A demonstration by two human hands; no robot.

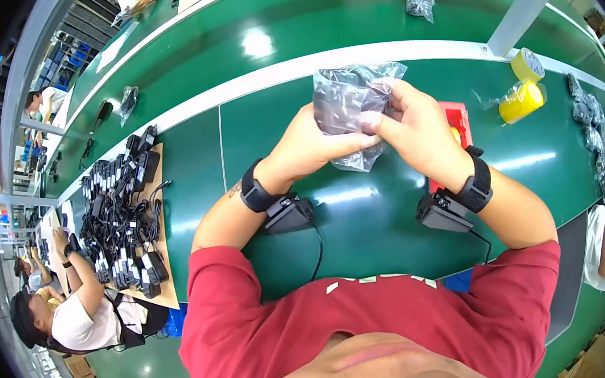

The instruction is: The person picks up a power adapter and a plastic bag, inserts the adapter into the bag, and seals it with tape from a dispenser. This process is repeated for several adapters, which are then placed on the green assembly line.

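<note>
1. Both your hands are up over the green bench (387, 219), and between them sits a clear plastic bag (351, 102) with something dark inside; what it is can't be made out through the film.
2. Your left hand (314, 146) cups the bag from below and behind, fingers curled around its lower half, thumb lying across the front.
3. Your right hand (414, 127) comes in from the side, fingertips pinching the bag's upper right edge, the film crumpled under them.
4. The bag is held in the air above the bench, upright, near the white strip (254, 82) that runs across the table.
5. Just behind your right hand, a red box (458, 120) rests on the bench, partly hidden.
6. Further right, two yellow tape rolls (522, 99), one beside the other.
7. Off to your left, a heap of black power adapters (121, 215) with cables lies on a brown board (162, 288), a co-worker's arm (79, 277) reaching in at its near end.
8. Black devices are strapped at both your wrists.
</note>
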